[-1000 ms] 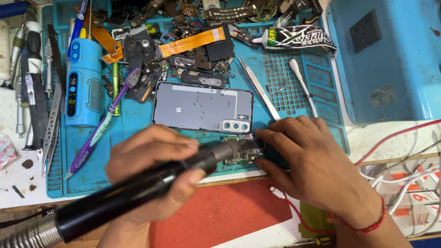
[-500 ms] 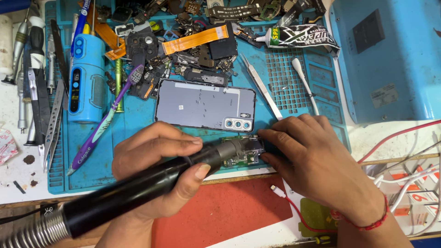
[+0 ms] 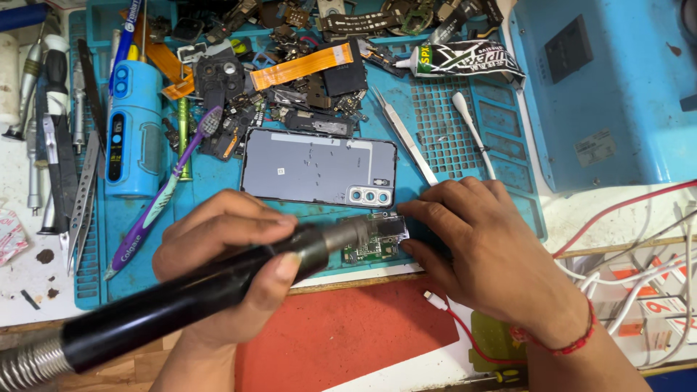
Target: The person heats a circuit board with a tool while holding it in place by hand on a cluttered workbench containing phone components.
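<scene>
Two hands are working low in the frame: the left hand (image 3: 225, 272) is gripping a black hot-air wand (image 3: 196, 294), its metal nozzle aimed at the small green circuit board (image 3: 372, 247), which the right hand (image 3: 483, 247) is pinning with flat fingertips. Heating looks underway; steady aim seems needed.

Around the circuit board (image 3: 374, 243) room is tight. At twelve o'clock the phone back cover (image 3: 319, 168) lies just beside it, and past that a heap of loose parts (image 3: 290, 72) blocks the mat's (image 3: 494, 131) far end. At nine o'clock the left hand (image 3: 225, 268) and its black hot-air handle (image 3: 196, 294) fill the approach; at three o'clock the right hand (image 3: 486, 250) presses close. Tweezers (image 3: 406, 138) and a white stick (image 3: 473, 131) lie at one o'clock. At six o'clock the red pad (image 3: 348, 334) lies open, crossed only by a thin cable (image 3: 450, 312) on its right.
</scene>
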